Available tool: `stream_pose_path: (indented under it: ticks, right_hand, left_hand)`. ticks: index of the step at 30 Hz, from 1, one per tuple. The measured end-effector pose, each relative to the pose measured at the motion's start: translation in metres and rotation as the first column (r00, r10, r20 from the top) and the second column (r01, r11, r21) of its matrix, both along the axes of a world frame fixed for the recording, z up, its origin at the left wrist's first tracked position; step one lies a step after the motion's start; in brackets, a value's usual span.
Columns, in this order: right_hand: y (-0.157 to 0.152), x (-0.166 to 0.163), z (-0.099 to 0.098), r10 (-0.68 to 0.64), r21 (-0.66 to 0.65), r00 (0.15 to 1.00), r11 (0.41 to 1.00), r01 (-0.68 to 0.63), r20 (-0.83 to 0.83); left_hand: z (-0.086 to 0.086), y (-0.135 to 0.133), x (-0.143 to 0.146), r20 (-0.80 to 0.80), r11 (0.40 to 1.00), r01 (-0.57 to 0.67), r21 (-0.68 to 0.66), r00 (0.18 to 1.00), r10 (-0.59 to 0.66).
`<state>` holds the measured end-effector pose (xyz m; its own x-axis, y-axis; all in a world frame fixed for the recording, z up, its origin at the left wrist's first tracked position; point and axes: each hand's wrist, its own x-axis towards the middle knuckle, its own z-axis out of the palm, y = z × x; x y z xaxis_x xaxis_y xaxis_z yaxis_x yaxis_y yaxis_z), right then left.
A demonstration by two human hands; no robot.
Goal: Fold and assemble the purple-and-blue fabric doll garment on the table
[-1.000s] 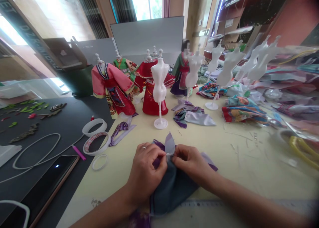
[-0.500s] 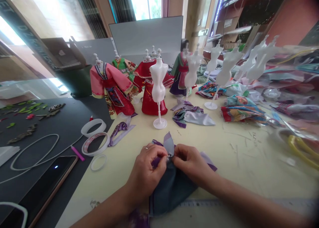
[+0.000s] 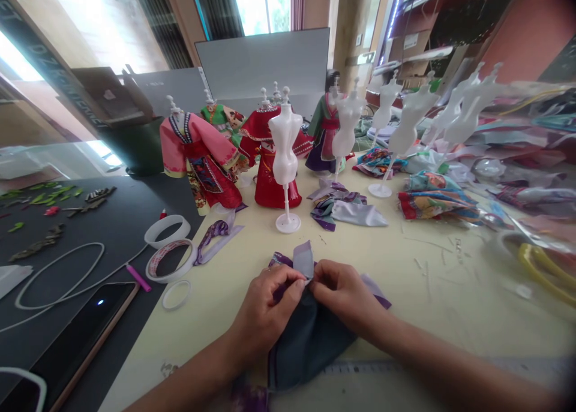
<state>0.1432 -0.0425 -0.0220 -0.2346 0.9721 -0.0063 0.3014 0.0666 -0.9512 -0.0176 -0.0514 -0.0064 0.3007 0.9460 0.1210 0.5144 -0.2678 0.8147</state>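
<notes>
Both hands pinch a small doll garment (image 3: 306,340) of dark teal cloth with purple edging, low in the middle of the view. My left hand (image 3: 270,298) grips its upper edge between thumb and forefinger. Close beside it, my right hand (image 3: 339,289) pinches the same edge, fingertips almost touching the left ones. A pale grey strip (image 3: 303,259) of the cloth stands up between the hands. Purple fabric shows under both hands and past the right wrist. Anything small between the fingertips is hidden. Just beyond stands a bare white mini mannequin (image 3: 286,160).
Dressed mannequins in pink (image 3: 198,154) and red (image 3: 270,178) stand behind, more white mannequins (image 3: 411,121) to the right. Tape rolls (image 3: 170,261), a pink marker (image 3: 138,277) and a phone (image 3: 85,346) lie left. A clear ruler (image 3: 360,367) lies in front, fabric scraps (image 3: 346,208) beyond.
My left fingertips have shifted slightly along the cloth edge, and the grey strip stands a little straighter. My right hand keeps nearly the same place. The view has drifted slightly.
</notes>
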Motion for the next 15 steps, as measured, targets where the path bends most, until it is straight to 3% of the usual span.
stream_pose_path:
  ticks: [9, 15]
  right_hand:
    - [-0.0013, -0.0003, 0.0001, 0.012, 0.001, 0.999, 1.0, -0.012, 0.03]
    - [-0.0011, 0.0004, 0.0012, -0.012, 0.051, 0.994, 0.999, 0.007, 0.105]
  left_hand:
    - [-0.0024, -0.0003, 0.0022, 0.013, 0.998, -0.045, 0.05, 0.999, 0.045]
    - [0.0039, 0.0027, -0.0034, 0.226, 0.988, 0.016, -0.157, 0.974, 0.02]
